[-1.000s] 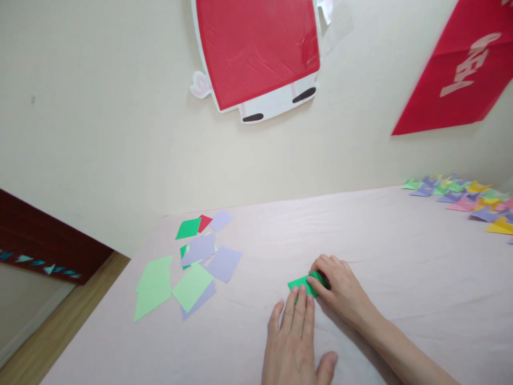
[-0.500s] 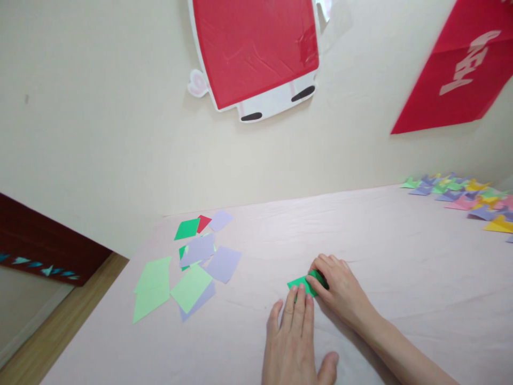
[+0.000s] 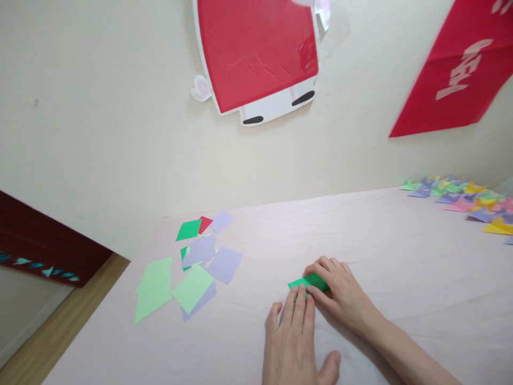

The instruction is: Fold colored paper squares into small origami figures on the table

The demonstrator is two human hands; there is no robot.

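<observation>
A small piece of green origami paper (image 3: 298, 283) lies folded on the pale cloth-covered table in front of me. My left hand (image 3: 292, 337) rests flat, its fingertips on the near edge of the paper and its thumb out to the side. At the paper's right part, my right hand (image 3: 339, 289) has its thumb along the near side and curled fingers over the far side, gripping it. Part of the paper is hidden under these fingers.
Loose paper squares lie at the left: light green (image 3: 154, 289), purple (image 3: 225, 264), dark green (image 3: 188, 230) and red (image 3: 205, 224). Several folded paper pieces (image 3: 476, 200) stand in rows at the far right. A wall (image 3: 280, 166) with red decorations rises behind the table (image 3: 248, 342).
My right thumb has shifted down toward the paper's near edge, and my right fingers have moved slightly left, baring more green. The left hand stays almost in place.
</observation>
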